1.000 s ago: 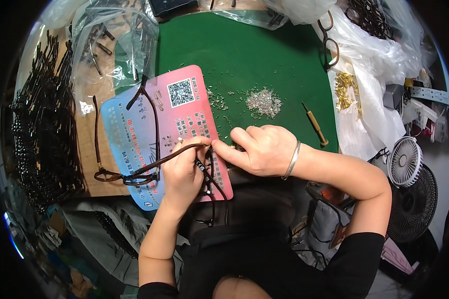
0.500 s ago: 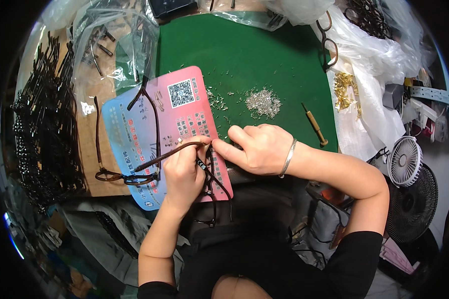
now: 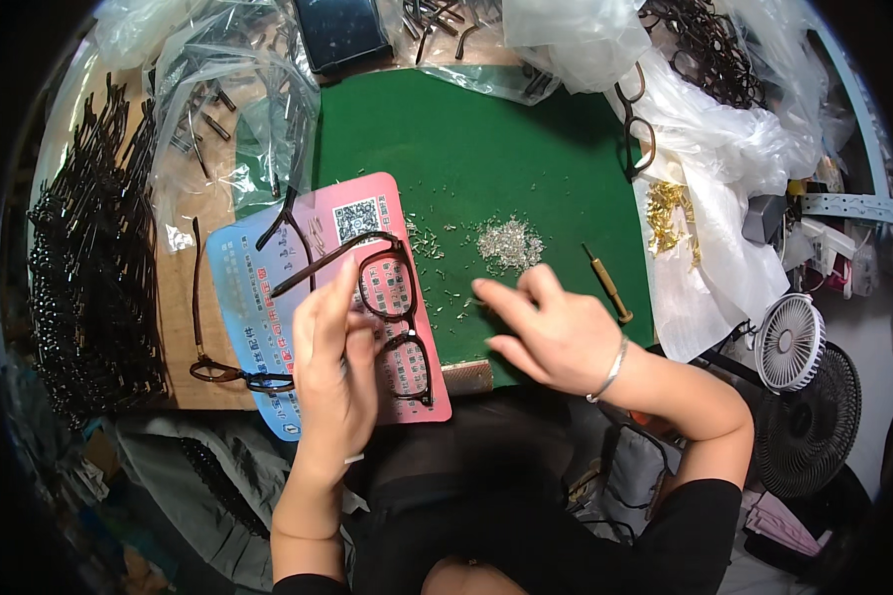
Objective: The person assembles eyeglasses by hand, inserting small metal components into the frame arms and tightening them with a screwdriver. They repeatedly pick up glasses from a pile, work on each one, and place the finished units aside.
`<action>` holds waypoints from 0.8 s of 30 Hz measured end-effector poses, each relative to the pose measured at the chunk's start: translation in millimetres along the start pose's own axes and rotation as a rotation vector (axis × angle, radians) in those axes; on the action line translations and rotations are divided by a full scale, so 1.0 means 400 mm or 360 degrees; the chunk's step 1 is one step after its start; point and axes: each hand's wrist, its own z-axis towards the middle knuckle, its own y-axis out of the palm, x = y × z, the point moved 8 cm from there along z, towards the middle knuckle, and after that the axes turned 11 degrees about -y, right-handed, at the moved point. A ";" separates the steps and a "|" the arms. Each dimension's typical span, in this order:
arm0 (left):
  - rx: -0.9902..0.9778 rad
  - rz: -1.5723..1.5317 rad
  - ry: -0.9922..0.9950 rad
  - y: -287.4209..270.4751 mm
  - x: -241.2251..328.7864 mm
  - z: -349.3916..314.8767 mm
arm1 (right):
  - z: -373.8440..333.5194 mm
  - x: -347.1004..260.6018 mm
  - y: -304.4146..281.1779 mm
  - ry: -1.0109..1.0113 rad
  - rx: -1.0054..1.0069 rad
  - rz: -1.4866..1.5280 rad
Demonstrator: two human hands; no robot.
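Brushing the loose heap of tiny silvery metal pieces [image 3: 509, 245] could scatter it, because the right hand [image 3: 561, 337], with thumb and forefinger parted and no object visible in it, hangs just beside it; stray pieces dot the green cloth [image 3: 486, 139] between the hands. A careless pinch might also gather several at once. The glossy dark-brown eyeglass frame [image 3: 411, 297] is just right of the left hand [image 3: 329, 362], over the blue-and-pink printed mat [image 3: 230, 288]. Whether that hand grasps the frame I cannot tell, since its fingers hide the contact; a slack hold would let it tilt or slip. A second brown eyeglass frame [image 3: 256, 381], left of the same hand, could snag it. The first has two rounded rims, the mat's print showing through them, and one slim arm stretching leftward past the left fingertips. Whether lenses are fitted is unclear.
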 end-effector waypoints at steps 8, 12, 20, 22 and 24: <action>-0.0086 -0.0422 -0.0196 0.009 -0.060 -0.083 | -0.003 -0.004 0.020 0.0046 0.0129 -0.0164; -0.0442 0.0116 0.0682 0.043 0.022 -0.139 | 0.003 -0.011 0.030 -0.0030 0.0162 -0.0261; -0.0167 0.0454 0.0839 0.057 -0.002 -0.163 | 0.016 -0.027 0.039 -0.0089 0.0084 -0.0451; -0.0105 0.0471 0.0799 0.062 0.000 -0.157 | 0.019 -0.029 0.041 -0.0117 0.0055 -0.0517; -0.0049 0.0495 0.0757 0.063 -0.011 -0.158 | 0.022 -0.028 0.047 -0.0120 0.0048 -0.0474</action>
